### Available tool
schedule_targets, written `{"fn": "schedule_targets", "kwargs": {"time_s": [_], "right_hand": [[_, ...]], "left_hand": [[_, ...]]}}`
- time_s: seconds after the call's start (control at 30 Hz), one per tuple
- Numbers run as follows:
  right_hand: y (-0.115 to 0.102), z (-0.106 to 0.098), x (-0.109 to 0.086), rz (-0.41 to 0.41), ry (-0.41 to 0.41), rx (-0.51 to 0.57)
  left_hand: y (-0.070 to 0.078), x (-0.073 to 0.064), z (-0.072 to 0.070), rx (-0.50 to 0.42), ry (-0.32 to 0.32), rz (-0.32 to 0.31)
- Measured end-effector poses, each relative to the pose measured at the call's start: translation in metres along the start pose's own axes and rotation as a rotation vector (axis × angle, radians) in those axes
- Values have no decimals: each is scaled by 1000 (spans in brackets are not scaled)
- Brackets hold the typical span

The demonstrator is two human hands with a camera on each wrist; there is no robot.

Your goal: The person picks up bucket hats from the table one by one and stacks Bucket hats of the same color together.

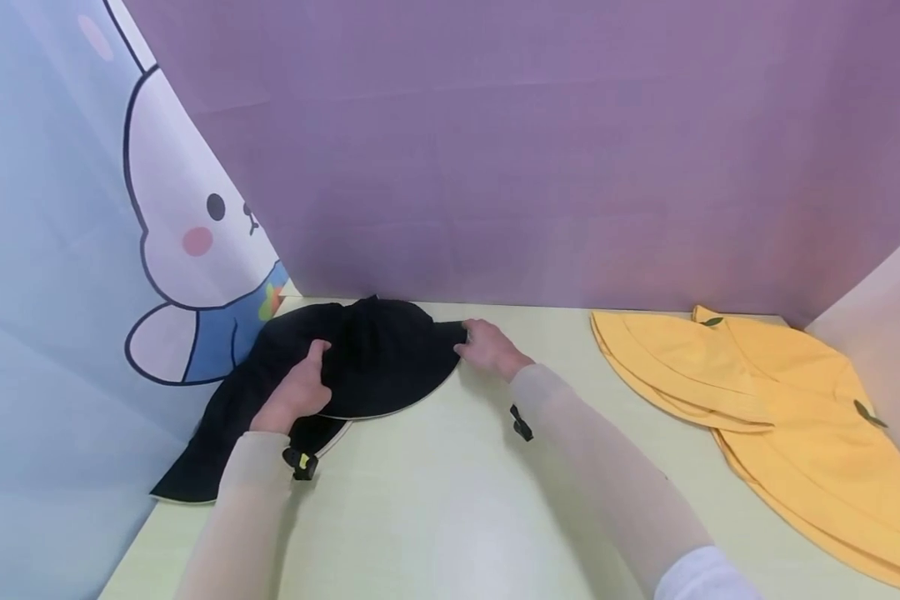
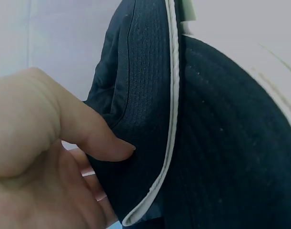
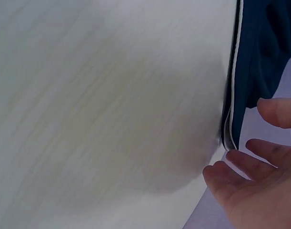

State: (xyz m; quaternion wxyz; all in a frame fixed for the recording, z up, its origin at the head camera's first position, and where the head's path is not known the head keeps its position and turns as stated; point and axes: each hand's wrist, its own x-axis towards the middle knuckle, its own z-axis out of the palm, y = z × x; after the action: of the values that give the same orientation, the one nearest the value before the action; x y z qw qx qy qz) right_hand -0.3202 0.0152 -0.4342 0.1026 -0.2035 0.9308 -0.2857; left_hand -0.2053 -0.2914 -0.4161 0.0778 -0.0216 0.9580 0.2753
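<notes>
Two black brimmed hats with pale piping lie folded flat and overlapping at the table's back left. The upper hat (image 1: 390,367) partly covers the lower hat (image 1: 228,425). My left hand (image 1: 300,392) pinches the upper hat's brim near its left end. In the left wrist view its thumb (image 2: 105,138) lies on the black cloth, the other fingers behind it. At the right tip of the same brim is my right hand (image 1: 487,346). The right wrist view shows its fingers loosely spread, with one fingertip (image 3: 233,156) right at the piped corner.
Two yellow hats with small green leaves, an upper one (image 1: 682,362) and a lower one (image 1: 832,450), overlap on the right of the pale table (image 1: 450,517). A purple cloth wall (image 1: 532,167) stands behind, and a blue rabbit-print sheet (image 1: 60,292) hangs at left.
</notes>
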Motion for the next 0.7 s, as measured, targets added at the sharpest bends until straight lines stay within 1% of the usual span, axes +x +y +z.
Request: {"fn": "schedule_targets", "kwargs": {"time_s": [0.07,0.17,0.3,0.43,0.57,0.7], "right_hand": [[2,0,0,-6,4,-37],[4,1,0,-6,9,-62],[3,3,-1,-2,18,-32],[0,3,-3,-6,30,-7],[-2,2,-6,10,52,-45],[2,1,-6,47,46,-66]], "left_hand": [[0,1,2,9,-1,-4],[-1,2,3,17,-2,-4],[0,4,4,14,-7,-4],[2,4,4,15,15,-8],[4,5,5,12,44,-13],[8,5,5,11,61,-30]]}}
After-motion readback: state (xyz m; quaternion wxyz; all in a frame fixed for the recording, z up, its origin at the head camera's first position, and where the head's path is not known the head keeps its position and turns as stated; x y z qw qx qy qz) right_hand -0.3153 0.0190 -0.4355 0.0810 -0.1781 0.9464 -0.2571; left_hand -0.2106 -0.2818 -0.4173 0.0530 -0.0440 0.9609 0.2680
